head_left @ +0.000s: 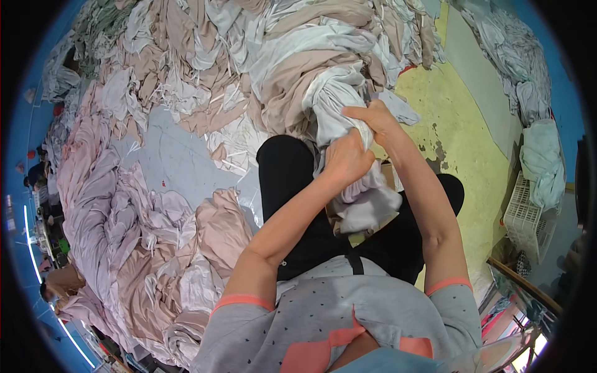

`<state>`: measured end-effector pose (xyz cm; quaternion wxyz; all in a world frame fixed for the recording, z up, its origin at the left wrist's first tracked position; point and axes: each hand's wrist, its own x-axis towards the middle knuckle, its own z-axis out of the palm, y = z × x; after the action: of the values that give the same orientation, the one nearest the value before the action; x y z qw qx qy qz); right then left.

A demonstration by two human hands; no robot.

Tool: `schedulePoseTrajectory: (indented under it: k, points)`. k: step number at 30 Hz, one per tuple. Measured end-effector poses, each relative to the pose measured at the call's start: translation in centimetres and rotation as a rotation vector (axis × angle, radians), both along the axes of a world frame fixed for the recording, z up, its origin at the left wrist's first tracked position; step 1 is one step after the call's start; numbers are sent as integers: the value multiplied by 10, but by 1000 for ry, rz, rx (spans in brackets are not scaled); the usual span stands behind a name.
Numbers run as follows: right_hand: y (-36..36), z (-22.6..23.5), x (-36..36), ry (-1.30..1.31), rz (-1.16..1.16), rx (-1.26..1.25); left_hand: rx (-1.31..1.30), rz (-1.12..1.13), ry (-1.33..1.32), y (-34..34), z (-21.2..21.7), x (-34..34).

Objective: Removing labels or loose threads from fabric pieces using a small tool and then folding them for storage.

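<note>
A long bundle of whitish fabric runs from the big pile toward me, bunched into a thick rope. My left hand is closed round it in a fist. Just above and to the right, my right hand grips the same bundle, its thumb lying across the cloth. Below my hands, the loose end hangs between my knees, slightly blurred. Behind it a brown cardboard-like edge partly shows. The palms and the cloth inside them are hidden.
A large heap of beige and white fabric lies ahead. More pinkish fabric is piled along the left. At right, a white plastic crate has pale cloth draped over it. Worn yellow floor shows between.
</note>
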<state>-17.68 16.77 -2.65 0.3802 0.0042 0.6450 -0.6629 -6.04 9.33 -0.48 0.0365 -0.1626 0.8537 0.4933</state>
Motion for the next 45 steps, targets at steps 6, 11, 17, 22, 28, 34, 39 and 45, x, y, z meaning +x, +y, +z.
schedulePoseTrajectory:
  k: [6,11,17,22,28,34,39,45]
  points:
    - [-4,10,4,-10,-41,149,490,330,169,-87,-99,-44]
    - [6,-2,35,-60,53,37,1456,464,-313,-84,-159,-146]
    - [13,17,81,21,74,-101,1418,426,-163,-127,-138,-190]
    - [49,57,103,45,96,-174,1453,339,-75,-110,-80,-154]
    - [117,124,158,30,302,-152,1295,537,-77,-51,2,-44]
    - [282,162,230,350,522,150,1351,343,-70,74,63,88]
    - [429,209,317,1039,-153,648,424,-618,629,196,114,133]
    - [324,289,362,1184,-509,855,870,-738,809,355,160,167]
